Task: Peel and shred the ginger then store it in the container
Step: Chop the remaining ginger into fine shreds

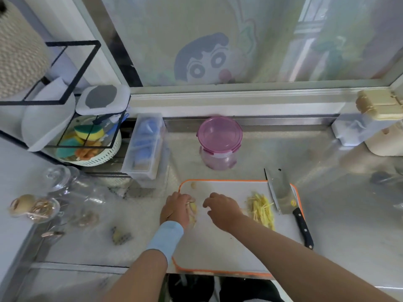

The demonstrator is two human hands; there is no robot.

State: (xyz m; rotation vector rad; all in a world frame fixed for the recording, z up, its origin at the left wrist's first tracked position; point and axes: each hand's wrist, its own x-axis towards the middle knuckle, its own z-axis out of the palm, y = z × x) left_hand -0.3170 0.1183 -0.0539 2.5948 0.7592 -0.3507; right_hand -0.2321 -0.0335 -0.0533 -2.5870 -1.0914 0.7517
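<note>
Two hands lay over the orange-rimmed cutting board [218, 247]. The left hand [176, 209], a pale blue wristband [165, 238] on its wrist, had its fingers curled down round a ginger piece [193, 211], which showed at three o'clock of the knuckles, under the fingertips and resting on the board. The right hand [222, 209], at three o'clock of that piece and apart from it, held nothing, its fingers loosely bent. Shredded ginger [262, 209] lay heaped at three o'clock of the right hand, with the cleaver [281, 192] flat beside the heap. At twelve o'clock of the board stood the purple container [219, 142], lid on.
</note>
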